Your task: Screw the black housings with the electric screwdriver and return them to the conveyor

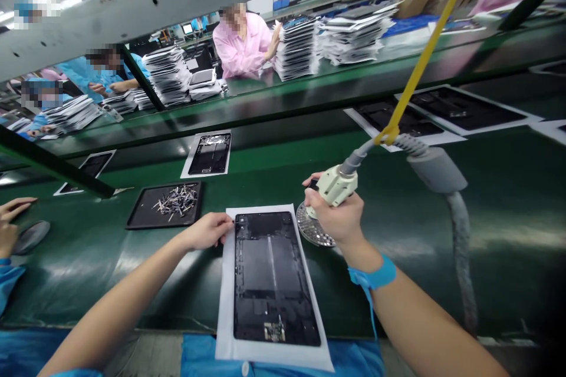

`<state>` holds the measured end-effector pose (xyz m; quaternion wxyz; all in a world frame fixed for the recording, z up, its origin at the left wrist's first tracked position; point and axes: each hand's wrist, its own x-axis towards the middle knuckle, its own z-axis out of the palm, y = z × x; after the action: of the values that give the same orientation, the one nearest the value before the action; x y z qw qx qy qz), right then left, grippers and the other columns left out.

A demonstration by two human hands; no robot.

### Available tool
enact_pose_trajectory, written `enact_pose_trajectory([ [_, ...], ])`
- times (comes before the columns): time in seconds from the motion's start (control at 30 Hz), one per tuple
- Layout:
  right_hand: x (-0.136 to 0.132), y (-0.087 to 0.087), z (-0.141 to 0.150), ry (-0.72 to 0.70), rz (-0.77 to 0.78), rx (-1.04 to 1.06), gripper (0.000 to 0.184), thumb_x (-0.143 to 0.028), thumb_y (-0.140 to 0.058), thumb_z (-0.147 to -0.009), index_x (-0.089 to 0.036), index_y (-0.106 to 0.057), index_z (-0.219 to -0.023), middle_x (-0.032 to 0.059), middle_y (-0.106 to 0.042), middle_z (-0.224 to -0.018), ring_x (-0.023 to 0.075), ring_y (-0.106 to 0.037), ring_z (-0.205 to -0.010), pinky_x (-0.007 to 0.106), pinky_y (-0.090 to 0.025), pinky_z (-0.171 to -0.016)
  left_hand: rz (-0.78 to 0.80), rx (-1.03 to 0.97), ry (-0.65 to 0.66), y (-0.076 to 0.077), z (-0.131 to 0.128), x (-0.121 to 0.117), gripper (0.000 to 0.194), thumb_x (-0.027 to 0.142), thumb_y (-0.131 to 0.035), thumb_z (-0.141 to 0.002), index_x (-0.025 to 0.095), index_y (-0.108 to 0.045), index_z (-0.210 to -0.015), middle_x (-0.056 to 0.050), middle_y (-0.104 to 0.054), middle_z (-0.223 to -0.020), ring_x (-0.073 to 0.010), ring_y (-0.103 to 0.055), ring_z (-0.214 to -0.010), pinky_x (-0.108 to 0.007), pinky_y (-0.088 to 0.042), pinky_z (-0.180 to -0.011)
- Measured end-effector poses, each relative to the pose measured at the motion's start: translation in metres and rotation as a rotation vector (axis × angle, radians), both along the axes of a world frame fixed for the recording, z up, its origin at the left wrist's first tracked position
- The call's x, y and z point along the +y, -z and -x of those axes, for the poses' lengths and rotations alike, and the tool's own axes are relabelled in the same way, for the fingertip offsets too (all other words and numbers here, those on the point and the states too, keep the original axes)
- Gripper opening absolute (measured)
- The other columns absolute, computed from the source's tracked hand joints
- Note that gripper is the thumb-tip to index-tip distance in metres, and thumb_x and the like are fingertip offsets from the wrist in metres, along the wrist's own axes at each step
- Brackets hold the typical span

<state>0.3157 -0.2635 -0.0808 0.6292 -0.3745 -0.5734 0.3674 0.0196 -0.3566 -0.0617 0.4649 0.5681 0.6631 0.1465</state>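
A black tablet back panel lies on a white sheet on the green belt in front of me. My left hand rests on the sheet's upper left edge, fingers curled and pinching it beside the panel's corner. My right hand is wrapped round a cream electric screwdriver, held upright over a round perforated screw dish just right of the panel. A grey hose and a yellow cord run up from the tool. A blue strap circles my right wrist.
A black tray of loose screws sits left of the panel. More panels on white sheets lie further along the belt. Another person's hand is at the far left. Across the line, workers handle stacked sheets.
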Motion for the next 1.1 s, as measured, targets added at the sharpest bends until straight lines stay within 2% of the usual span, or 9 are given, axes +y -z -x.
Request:
enact_pose_trajectory([
  [0.07, -0.001, -0.001, 0.0, 0.0, 0.01, 0.001, 0.022, -0.028, -0.075, -0.079, -0.021, -0.07, -0.1, 0.0067, -0.076, -0.092, 0.0237, -0.075, -0.081, 0.038, -0.063, -0.071, 0.063, -0.13, -0.063, 0.004, -0.008, 0.0, 0.041, 0.062, -0.061, -0.081, 0.021, -0.056, -0.08, 0.004, -0.054, -0.058, -0.0131, -0.05, -0.051, -0.025, -0.04, -0.048],
  [0.17, -0.001, -0.003, -0.001, -0.009, 0.022, -0.016, 0.021, -0.028, -0.074, -0.08, -0.02, -0.07, -0.099, 0.0068, -0.076, -0.09, 0.0241, -0.075, -0.083, 0.039, -0.062, -0.073, 0.085, -0.214, -0.123, 0.004, -0.013, 0.004, 0.046, 0.064, -0.067, -0.075, 0.02, -0.053, -0.075, 0.006, -0.049, -0.056, -0.0102, -0.045, -0.049, -0.023, -0.035, -0.048],
  [0.27, -0.001, -0.004, 0.0, -0.006, 0.006, -0.022, 0.02, -0.028, -0.074, -0.079, -0.019, -0.07, -0.097, 0.006, -0.076, -0.087, 0.0245, -0.075, -0.083, 0.041, -0.062, -0.076, 0.129, -0.227, -0.129, 0.003, -0.011, 0.011, 0.046, 0.061, -0.07, -0.073, 0.02, -0.051, -0.07, 0.008, -0.044, -0.054, -0.0081, -0.041, -0.046, -0.023, -0.03, -0.047],
  [0.4, -0.001, -0.002, 0.0, -0.003, -0.004, -0.011, 0.021, -0.027, -0.075, -0.079, -0.02, -0.07, -0.098, 0.0059, -0.076, -0.089, 0.0247, -0.075, -0.085, 0.041, -0.062, -0.077, 0.194, -0.247, -0.151, 0.009, -0.009, 0.018, 0.047, 0.057, -0.075, -0.067, 0.02, -0.047, -0.063, 0.009, -0.041, -0.052, -0.0069, -0.038, -0.043, -0.024, -0.026, -0.046],
  [0.57, -0.002, -0.002, 0.0, -0.005, -0.003, -0.006, 0.021, -0.027, -0.075, -0.079, -0.02, -0.07, -0.099, 0.006, -0.076, -0.09, 0.0244, -0.075, -0.084, 0.041, -0.062, -0.075, 0.26, -0.271, -0.196, 0.014, -0.007, 0.024, 0.041, 0.05, -0.077, -0.065, 0.02, -0.05, -0.064, 0.009, -0.04, -0.049, -0.0075, -0.04, -0.041, -0.024, -0.021, -0.045],
  [0.73, -0.003, -0.005, 0.001, -0.001, -0.008, -0.002, 0.021, -0.027, -0.075, -0.079, -0.02, -0.07, -0.098, 0.0057, -0.076, -0.089, 0.0235, -0.075, -0.08, 0.04, -0.063, -0.074, 0.297, -0.242, -0.24, 0.01, -0.008, 0.028, 0.033, 0.042, -0.075, -0.064, 0.019, -0.052, -0.064, 0.009, -0.041, -0.046, -0.0077, -0.04, -0.039, -0.024, -0.018, -0.044],
  [0.9, -0.002, -0.003, 0.0, -0.004, -0.012, 0.004, 0.021, -0.026, -0.075, -0.079, -0.02, -0.071, -0.099, 0.0061, -0.076, -0.091, 0.0233, -0.074, -0.081, 0.039, -0.063, -0.072, 0.277, -0.143, -0.258, 0.011, -0.01, 0.033, 0.023, 0.036, -0.067, -0.071, 0.018, -0.056, -0.064, 0.009, -0.041, -0.04, -0.0081, -0.04, -0.036, -0.023, -0.021, -0.042],
  [1.1, -0.002, 0.0, -0.001, -0.01, -0.014, 0.002, 0.02, -0.027, -0.075, -0.08, -0.02, -0.071, -0.099, 0.0062, -0.075, -0.093, 0.0214, -0.074, -0.077, 0.037, -0.062, -0.067, 0.158, 0.01, -0.215, 0.015, -0.013, 0.029, 0.034, 0.039, -0.064, -0.08, 0.02, -0.048, -0.057, 0.007, -0.044, -0.039, -0.0086, -0.043, -0.036, -0.022, -0.027, -0.041],
])
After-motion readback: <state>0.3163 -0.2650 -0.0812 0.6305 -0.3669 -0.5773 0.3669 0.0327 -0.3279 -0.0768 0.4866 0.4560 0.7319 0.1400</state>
